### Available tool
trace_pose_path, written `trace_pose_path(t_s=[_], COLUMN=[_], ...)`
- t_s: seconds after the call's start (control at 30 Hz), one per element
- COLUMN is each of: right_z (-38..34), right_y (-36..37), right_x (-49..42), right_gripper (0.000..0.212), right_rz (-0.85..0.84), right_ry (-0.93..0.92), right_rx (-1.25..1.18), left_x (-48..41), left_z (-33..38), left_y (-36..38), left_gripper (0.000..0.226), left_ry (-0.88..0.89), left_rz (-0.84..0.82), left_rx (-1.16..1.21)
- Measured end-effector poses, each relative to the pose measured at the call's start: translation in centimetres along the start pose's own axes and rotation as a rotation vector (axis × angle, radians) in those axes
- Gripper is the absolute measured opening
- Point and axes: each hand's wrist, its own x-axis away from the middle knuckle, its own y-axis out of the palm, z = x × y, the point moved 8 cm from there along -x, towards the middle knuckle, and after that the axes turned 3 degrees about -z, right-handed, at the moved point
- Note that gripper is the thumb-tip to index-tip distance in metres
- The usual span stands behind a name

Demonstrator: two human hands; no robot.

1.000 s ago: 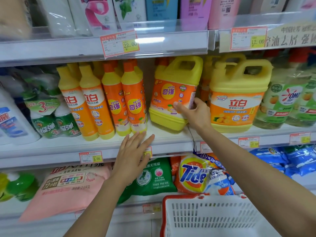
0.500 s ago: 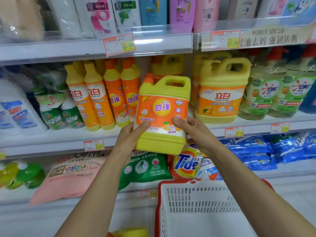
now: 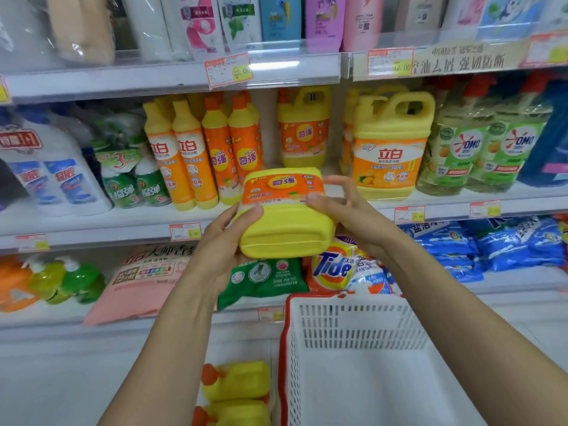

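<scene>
A yellow detergent jug with an orange label hangs in front of the middle shelf, tipped so its base faces me. My left hand grips its left side and bottom, thumb on the front. My right hand holds its right side, thumb on the label and fingers behind. Below them is a white basket with a red rim, which looks empty.
The middle shelf carries orange and yellow dish soap bottles, another like jug and a bigger yellow jug. Bagged detergents, one marked Tide, lie on the shelf below. Two yellow jugs sit low, left of the basket.
The jug left the shelf with my right hand, my left hand joined it, and both brought it down toward the basket while tipping its top away from me.
</scene>
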Motion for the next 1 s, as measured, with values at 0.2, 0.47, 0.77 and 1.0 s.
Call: trace_pose_path(t_s=[0.2,0.47,0.77,1.0], right_z=[-1.9,-1.2,2.0,-0.2], right_y=[2.2,2.9,2.1,0.8], right_x=[1.7,1.0,0.1,-0.1], right_gripper=[0.055,0.046,0.057,0.096], right_rz=[-0.056,-0.085,0.000,0.102], right_ry=[-0.086,-0.005,0.167,-0.116], right_rx=[0.078,0.067,-0.262,-0.109], left_x=[1.6,2.6,1.7,0.9], left_z=[1.8,1.2,0.7,-0.3], left_y=[0.5,-0.5,-1.6,-1.8], left_gripper=[0.055,0.041,0.081,0.082], left_ry=[-0.021,-0.073,0.040,0.057], left_rz=[0.002,0.077,-0.026,0.036], left_rx=[0.065,0.141,0.048,-0.006])
